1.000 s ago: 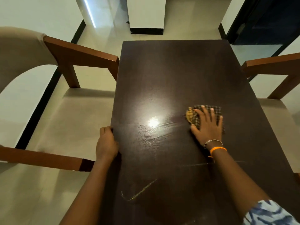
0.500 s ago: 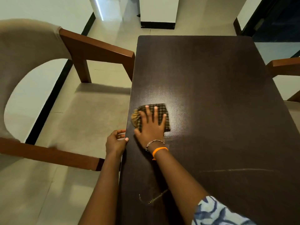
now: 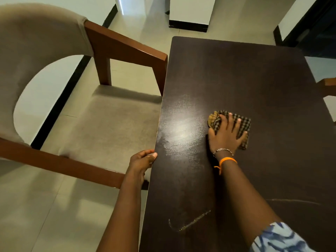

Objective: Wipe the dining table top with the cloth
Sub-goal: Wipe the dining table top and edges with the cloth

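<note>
The dark brown dining table top (image 3: 254,84) fills the right half of the view. A folded checked cloth (image 3: 243,122) with a yellow-brown corner lies flat on it near the middle. My right hand (image 3: 226,134) presses down on the cloth with fingers spread. My left hand (image 3: 142,160) grips the table's left edge, fingers curled over it. A damp, streaky sheen shows on the table left of the cloth. A thin scratch-like streak marks the near part of the table.
A wooden armchair (image 3: 112,124) with beige seat and back stands tight against the table's left side. Another chair's wooden arm (image 3: 327,86) pokes in at the right edge. A white pillar (image 3: 190,13) with black base stands beyond the table's far end.
My right hand has slid the cloth from the table's left edge rightward toward the middle, leaving a damp streak. My left hand stays on the left edge.
</note>
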The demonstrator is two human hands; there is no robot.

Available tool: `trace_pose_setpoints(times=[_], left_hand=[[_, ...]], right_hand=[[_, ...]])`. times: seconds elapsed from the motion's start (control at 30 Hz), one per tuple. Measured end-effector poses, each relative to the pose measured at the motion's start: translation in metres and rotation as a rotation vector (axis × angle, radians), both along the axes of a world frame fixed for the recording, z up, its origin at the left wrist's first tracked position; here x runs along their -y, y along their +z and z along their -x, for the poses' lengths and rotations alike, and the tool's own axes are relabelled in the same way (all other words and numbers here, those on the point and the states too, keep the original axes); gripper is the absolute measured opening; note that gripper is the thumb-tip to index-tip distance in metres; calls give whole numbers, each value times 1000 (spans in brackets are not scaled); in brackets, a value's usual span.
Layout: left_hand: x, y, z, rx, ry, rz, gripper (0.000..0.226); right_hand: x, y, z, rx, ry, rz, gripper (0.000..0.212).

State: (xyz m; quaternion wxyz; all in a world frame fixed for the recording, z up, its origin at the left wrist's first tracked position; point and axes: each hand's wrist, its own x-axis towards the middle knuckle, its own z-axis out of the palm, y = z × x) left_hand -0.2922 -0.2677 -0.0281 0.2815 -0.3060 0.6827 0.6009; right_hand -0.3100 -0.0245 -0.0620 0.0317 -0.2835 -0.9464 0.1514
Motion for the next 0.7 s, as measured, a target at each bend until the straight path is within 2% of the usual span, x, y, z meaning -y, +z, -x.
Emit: trace_pose_setpoints(times=[0.07,0.4,0.57,0.7], left_hand=[[1,0,0,3,11,-8,31],[-7,7,-2,16,70,-13,31],[-11,14,-1,-3,73,1,28],[1,8,-11,31,17,65,27]], right_hand=[[29,-1,10,12,-7,-5,65],[137,0,41,81,518,0,66],[124,2,16,86,786,-9,66],[76,5,2,91,732,-74,68]])
